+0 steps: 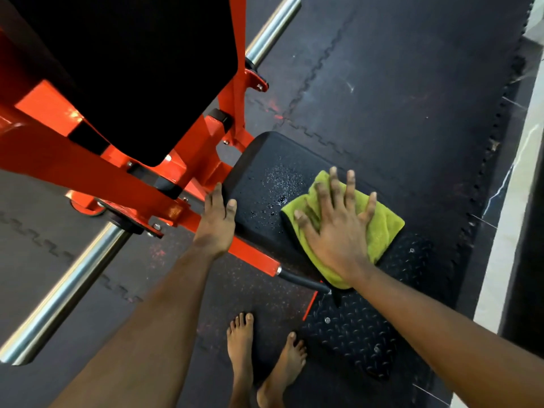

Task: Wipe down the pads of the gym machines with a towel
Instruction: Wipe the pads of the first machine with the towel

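Towel (pixel 385 228) lies folded on the right part of the seat pad (pixel 265 160), and your right hand (pixel 338 231) presses it flat with the fingers straight and spread wide. Your left hand (pixel 216 219) holds the left edge of the same pad: the thumb is on top and the fingers go over the side, next to the orange frame (pixel 88 178). Between your two hands, in the middle of the pad, there are many water drops (pixel 282 184), so I judge that the wiping of this surface is only partly done.

Several things can go wrong from here. The towel already hangs a little over the right edge of the pad (the corner there has nothing under it), so a stroke outward can push it off to the tread plate (pixel 353 334) below the pad. A flat hand does not grip the cloth, so on wet vinyl the hand may slide while the towel stays behind. If you sweep the drops over the near edge, they fall close to your bare feet (pixel 241 343), and the floor can become slippery. The back pad (pixel 132 69), above and left of the seat pad, seems not to be reached yet.
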